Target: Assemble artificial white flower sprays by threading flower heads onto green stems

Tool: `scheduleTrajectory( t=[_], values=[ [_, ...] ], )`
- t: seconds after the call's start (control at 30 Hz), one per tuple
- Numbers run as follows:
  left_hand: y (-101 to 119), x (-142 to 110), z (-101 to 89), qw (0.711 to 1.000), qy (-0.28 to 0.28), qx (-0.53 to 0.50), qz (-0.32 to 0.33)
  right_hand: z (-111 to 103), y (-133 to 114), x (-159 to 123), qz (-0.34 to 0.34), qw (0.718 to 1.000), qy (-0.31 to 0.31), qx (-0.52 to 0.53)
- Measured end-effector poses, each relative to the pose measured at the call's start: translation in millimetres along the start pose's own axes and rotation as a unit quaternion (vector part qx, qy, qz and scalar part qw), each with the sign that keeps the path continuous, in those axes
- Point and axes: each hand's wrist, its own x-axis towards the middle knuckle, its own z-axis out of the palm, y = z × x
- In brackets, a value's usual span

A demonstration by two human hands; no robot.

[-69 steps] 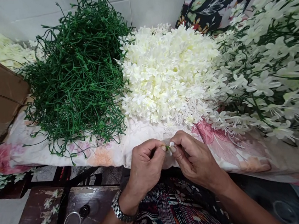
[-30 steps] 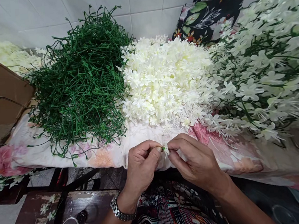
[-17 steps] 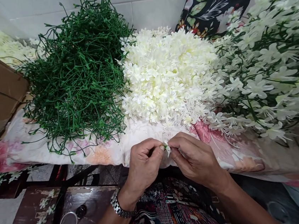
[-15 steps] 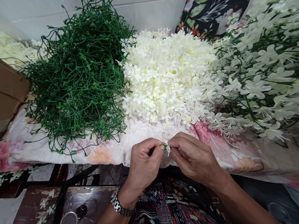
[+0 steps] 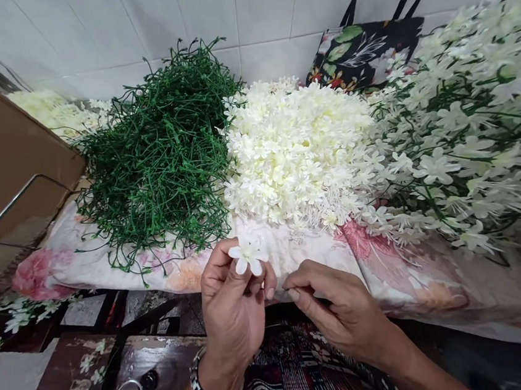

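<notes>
A single white artificial flower (image 5: 247,256) faces up at the fingertips of my left hand (image 5: 234,319), which grips it from below near the table's front edge. Beside it, a short gap to the right, my right hand (image 5: 341,301) is closed, thumb and forefinger pinched together. Whether anything tiny sits in that pinch cannot be seen. Beyond the hands lies a heap of loose white flower heads (image 5: 297,147), with thin white stamen strands (image 5: 331,203) at its near edge. To its left rises a tangled pile of green plastic stems (image 5: 159,162).
Assembled white flower sprays (image 5: 439,167) crowd the right side. A floral cloth (image 5: 269,237) covers the table. A black floral bag (image 5: 367,53) leans on the tiled wall, a cardboard box (image 5: 9,153) stands left, and a wooden bench (image 5: 165,354) is below left.
My hands have moved apart. My left hand has turned upward, showing the flower's open petals, while my right hand has come away from it. The view has tilted up slightly.
</notes>
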Motion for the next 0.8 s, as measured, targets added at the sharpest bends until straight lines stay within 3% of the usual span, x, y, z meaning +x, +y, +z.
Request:
scheduleTrajectory(
  t=[0.13,0.27,0.47,0.6,0.7,0.8],
  values=[
    [-2.0,-0.6,-19.1,0.986,-0.083,0.146,0.011,-6.8,3.0,1.5,-0.034,0.995,-0.002,-0.09],
    [-0.8,1.8,-31.4,0.941,-0.119,0.306,-0.084,-14.0,1.0,7.8,-0.105,0.976,-0.043,-0.188],
    [-11.6,5.8,-30.0,0.921,-0.149,0.317,-0.171,-7.3,-0.8,16.6,-0.169,0.962,-0.05,-0.21],
    [-21.2,12.1,-30.9,0.931,-0.108,0.291,-0.192,-11.7,11.5,21.0,-0.162,0.964,0.03,-0.208],
    [-21.5,17.0,-28.0,0.941,-0.079,0.275,-0.182,-21.6,27.6,26.6,-0.113,0.947,0.096,-0.286],
    [-20.9,22.7,-23.5,0.945,-0.083,0.273,-0.159,-25.9,40.6,31.3,-0.045,0.911,0.066,-0.405]
  ],
)
